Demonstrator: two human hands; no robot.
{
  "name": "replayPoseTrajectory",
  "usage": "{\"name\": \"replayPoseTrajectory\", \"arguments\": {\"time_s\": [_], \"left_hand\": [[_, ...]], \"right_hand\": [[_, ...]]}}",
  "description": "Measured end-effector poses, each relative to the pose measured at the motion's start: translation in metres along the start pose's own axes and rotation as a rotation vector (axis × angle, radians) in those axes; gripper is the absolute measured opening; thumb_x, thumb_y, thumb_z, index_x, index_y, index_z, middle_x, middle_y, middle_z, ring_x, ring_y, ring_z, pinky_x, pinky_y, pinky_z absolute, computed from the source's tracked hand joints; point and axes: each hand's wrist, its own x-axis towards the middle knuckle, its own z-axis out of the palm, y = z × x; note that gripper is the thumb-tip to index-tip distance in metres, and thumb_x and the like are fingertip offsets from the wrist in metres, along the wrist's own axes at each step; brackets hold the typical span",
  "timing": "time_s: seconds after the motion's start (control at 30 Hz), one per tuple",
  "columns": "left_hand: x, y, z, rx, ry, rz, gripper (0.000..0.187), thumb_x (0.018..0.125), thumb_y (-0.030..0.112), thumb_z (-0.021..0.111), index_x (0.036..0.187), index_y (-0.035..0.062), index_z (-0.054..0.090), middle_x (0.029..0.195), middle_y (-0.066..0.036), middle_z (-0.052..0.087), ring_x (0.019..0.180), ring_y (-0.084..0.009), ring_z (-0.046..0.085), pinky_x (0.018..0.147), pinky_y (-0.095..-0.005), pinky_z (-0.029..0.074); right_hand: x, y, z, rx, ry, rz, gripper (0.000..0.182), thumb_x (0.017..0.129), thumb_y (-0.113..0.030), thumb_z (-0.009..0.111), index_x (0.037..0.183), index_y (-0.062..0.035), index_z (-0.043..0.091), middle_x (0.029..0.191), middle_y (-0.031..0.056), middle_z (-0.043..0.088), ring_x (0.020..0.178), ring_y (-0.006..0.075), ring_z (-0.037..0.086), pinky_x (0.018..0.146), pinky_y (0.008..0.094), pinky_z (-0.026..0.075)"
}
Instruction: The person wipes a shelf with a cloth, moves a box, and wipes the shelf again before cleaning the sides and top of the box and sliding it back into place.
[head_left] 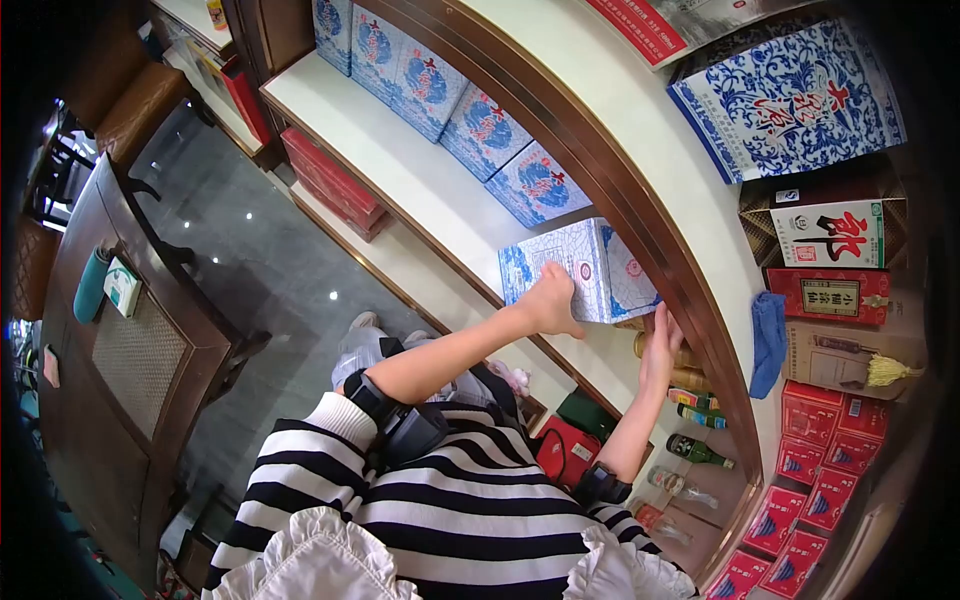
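Note:
A blue-and-white liquor box [560, 268] with a crackle pattern sits tilted in this view at the edge of the white shelf. My left hand [550, 300] presses on its near face, fingers on the cardboard and thumb held apart. At the box's lower right corner, my right hand [658, 350] supports it with straight fingers, partly hidden behind the edge. Just beyond stands a row of similar blue-and-white boxes [487, 130] on the same shelf. Bottles [697, 450] lie past my right hand.
A curved brown wooden shelf edge [600, 130] runs close beside the box. The upper shelf carries a large patterned box [790, 100], a blue cloth [768, 345] and several red boxes [805, 500]. A wooden table [110, 330] stands at the left; a red box [330, 180] sits lower down.

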Motion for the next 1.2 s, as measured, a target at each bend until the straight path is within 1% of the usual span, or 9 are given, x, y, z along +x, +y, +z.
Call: {"name": "replayPoseTrajectory", "arguments": {"time_s": [0.27, 0.5, 0.67, 0.77, 0.87, 0.93, 1.07, 1.13, 1.2], "left_hand": [[0.009, -0.02, -0.002, -0.176, 0.138, 0.027, 0.102, 0.051, 0.028, 0.074, 0.119, -0.0189, 0.012, 0.106, -0.034, 0.043, 0.1, -0.0377, 0.046, 0.086, -0.0322, 0.037], [0.023, -0.035, -0.007, -0.275, 0.166, 0.092, 0.1, 0.051, 0.014, 0.072, 0.125, -0.0097, 0.011, 0.113, -0.028, 0.042, 0.106, -0.0345, 0.042, 0.088, -0.0315, 0.035], [0.034, -0.049, -0.003, -0.411, 0.215, 0.158, 0.095, 0.052, 0.002, 0.06, 0.13, -0.0001, 0.005, 0.112, -0.027, 0.043, 0.102, -0.036, 0.045, 0.087, -0.0344, 0.036], [0.034, -0.046, -0.01, -0.433, 0.158, 0.108, 0.084, 0.056, -0.006, 0.049, 0.129, -0.0008, 0.01, 0.108, -0.028, 0.046, 0.103, -0.0338, 0.046, 0.085, -0.0309, 0.037], [0.03, -0.042, -0.013, -0.344, 0.12, 0.083, 0.081, 0.056, -0.007, 0.047, 0.129, 0.0, 0.013, 0.101, -0.027, 0.05, 0.097, -0.0349, 0.049, 0.081, -0.0321, 0.039], [0.029, -0.04, -0.012, -0.338, 0.116, 0.076, 0.081, 0.055, -0.007, 0.047, 0.129, 0.0003, 0.014, 0.099, -0.027, 0.051, 0.095, -0.0353, 0.05, 0.08, -0.033, 0.039], [0.033, -0.038, 0.0, -0.302, 0.129, 0.108, 0.08, 0.055, -0.007, 0.047, 0.128, 0.0, 0.016, 0.095, -0.026, 0.052, 0.09, -0.0364, 0.051, 0.078, -0.035, 0.04], [0.035, -0.037, 0.003, -0.292, 0.148, 0.142, 0.08, 0.055, -0.007, 0.047, 0.128, -0.0002, 0.016, 0.095, -0.025, 0.052, 0.09, -0.0364, 0.051, 0.077, -0.0349, 0.04], [0.039, -0.038, 0.002, -0.33, 0.088, 0.128, 0.083, 0.056, 0.003, 0.058, 0.127, 0.0017, 0.016, 0.116, -0.027, 0.039, 0.107, -0.0385, 0.039, 0.089, -0.0365, 0.034]], "right_hand": [[-0.01, -0.006, 0.002, -0.099, -0.038, 0.03, 0.045, 0.08, -0.008, 0.054, 0.119, 0.0033, 0.035, 0.123, 0.0103, 0.038, 0.107, 0.0148, 0.042, 0.092, 0.026, 0.03], [-0.009, -0.003, 0.008, -0.155, -0.134, -0.004, 0.062, 0.068, 0.0, 0.065, 0.12, 0.0032, 0.031, 0.117, 0.0123, 0.041, 0.095, 0.0145, 0.048, 0.082, 0.026, 0.039], [-0.001, -0.008, 0.026, -0.307, -0.193, -0.117, 0.066, 0.061, 0.0, 0.07, 0.117, 0.0014, 0.034, 0.111, 0.0119, 0.044, 0.094, 0.0155, 0.048, 0.078, 0.0266, 0.041], [0.001, -0.01, 0.036, -0.45, -0.162, -0.129, 0.063, 0.059, -0.003, 0.073, 0.113, 0.0019, 0.04, 0.105, 0.0109, 0.049, 0.092, 0.0161, 0.049, 0.078, 0.027, 0.041], [-0.003, -0.014, 0.042, -0.439, -0.092, -0.097, 0.057, 0.058, -0.005, 0.074, 0.107, 0.0023, 0.046, 0.098, 0.0093, 0.053, 0.088, 0.0161, 0.051, 0.078, 0.0268, 0.04], [-0.008, -0.014, 0.043, -0.36, -0.038, -0.206, 0.037, 0.06, -0.005, 0.073, 0.09, 0.0048, 0.055, 0.088, 0.0085, 0.059, 0.079, 0.0154, 0.056, 0.075, 0.0267, 0.042], [-0.012, -0.012, 0.035, -0.285, -0.034, -0.168, 0.034, 0.061, -0.002, 0.071, 0.09, 0.0049, 0.054, 0.087, 0.0087, 0.059, 0.078, 0.0148, 0.056, 0.075, 0.0266, 0.042], [-0.01, -0.006, 0.029, -0.321, -0.051, -0.154, 0.046, 0.061, -0.002, 0.071, 0.101, 0.0029, 0.049, 0.091, 0.0078, 0.057, 0.081, 0.0136, 0.053, 0.075, 0.0257, 0.041], [-0.008, -0.005, 0.029, -0.296, -0.031, -0.132, 0.043, 0.062, -0.002, 0.071, 0.099, 0.0038, 0.05, 0.089, 0.0079, 0.058, 0.079, 0.0133, 0.054, 0.074, 0.0254, 0.041]]}}
